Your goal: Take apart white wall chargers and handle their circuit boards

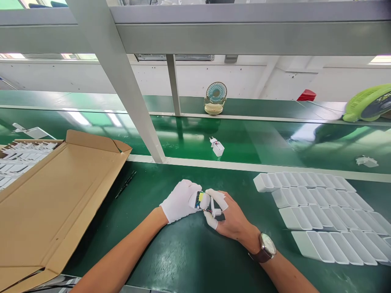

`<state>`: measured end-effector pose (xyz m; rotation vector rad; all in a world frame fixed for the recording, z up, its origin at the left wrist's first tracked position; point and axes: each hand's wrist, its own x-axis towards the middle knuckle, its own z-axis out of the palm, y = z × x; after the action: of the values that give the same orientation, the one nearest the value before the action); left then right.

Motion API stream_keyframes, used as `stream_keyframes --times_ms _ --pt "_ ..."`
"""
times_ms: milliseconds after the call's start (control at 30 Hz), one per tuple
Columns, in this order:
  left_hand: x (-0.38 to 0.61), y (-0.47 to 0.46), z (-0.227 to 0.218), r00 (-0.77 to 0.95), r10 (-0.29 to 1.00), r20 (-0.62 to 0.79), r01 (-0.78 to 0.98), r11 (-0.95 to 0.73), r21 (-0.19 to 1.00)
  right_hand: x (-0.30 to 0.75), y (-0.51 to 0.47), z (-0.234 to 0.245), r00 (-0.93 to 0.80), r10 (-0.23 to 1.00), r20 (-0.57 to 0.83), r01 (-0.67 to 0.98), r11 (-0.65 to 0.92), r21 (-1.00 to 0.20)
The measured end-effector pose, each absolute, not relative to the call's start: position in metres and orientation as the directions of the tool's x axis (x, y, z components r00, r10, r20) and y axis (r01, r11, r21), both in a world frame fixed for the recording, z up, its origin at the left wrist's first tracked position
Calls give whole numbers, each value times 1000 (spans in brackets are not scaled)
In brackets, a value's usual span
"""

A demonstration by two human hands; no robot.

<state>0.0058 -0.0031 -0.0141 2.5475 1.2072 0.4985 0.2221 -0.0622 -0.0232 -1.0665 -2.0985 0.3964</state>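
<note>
My left hand (180, 201) wears a white glove and is closed on a small circuit board (200, 199) with a yellow part. My right hand (227, 215), bare but with white finger cots and a brown-strapped watch at the wrist, pinches a white plug piece (214, 209) joined to the board. Both hands meet low over the green work mat (183, 252), just in front of me.
An open cardboard box (61, 195) with several white parts lies at the left. Rows of white casings (320, 215) lie at the right. Beyond, a green conveyor belt (259, 142) carries an assembled white charger (217, 147) and another (366, 161). A small fan (215, 97) stands behind it.
</note>
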Motion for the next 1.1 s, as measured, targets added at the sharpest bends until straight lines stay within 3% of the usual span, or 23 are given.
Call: stream_keyframes --times_ms 800,900,1100 --pt "14 -5 -5 640 750 165 676 -652 343 219 -63 -21 -412 782 468 583 621 -524" --pt "18 -7 -4 621 770 149 681 -623 384 219 -64 -21 -407 804 434 587 594 -550" --pt "15 -13 -11 556 822 123 623 -510 593 230 -70 -21 -392 812 433 469 581 -665"
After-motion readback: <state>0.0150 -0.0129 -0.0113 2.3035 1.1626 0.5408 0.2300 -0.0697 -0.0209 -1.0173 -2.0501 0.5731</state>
